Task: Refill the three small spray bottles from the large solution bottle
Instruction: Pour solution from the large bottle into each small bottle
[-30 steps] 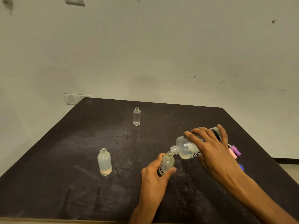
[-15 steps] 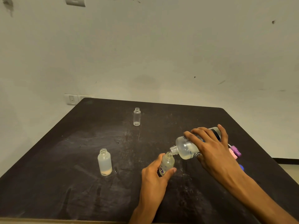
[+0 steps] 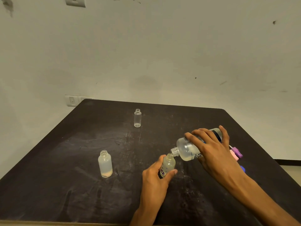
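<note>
The large solution bottle (image 3: 189,150) is held tipped nearly on its side above the bench (image 3: 57,185), its uncapped neck lowered to the mouth of a small labelled spray bottle (image 3: 167,165); the two mouths appear to touch or nearly touch. The right hand (image 3: 211,152) is wrapped over the large bottle's body, its grip closed round it. The left hand (image 3: 154,178) steadies the labelled bottle, thumb and fingers pinching its lower body. Whether liquid is passing cannot be told.

The step in hand is judged to be the pour into this bottle. A frosted spray bottle (image 3: 105,163), uncapped and showing a little fluid at its base, stands well to the left of the labelled bottle. A clear spray bottle (image 3: 137,118), uncapped and seemingly empty, stands far behind it. Pink and purple spray caps (image 3: 236,154) lie to its right, partly hidden by the right hand.

Next, a gradual increase of tilt is called for, with the mouths kept aligned and the level watched to avoid overflow.
</note>
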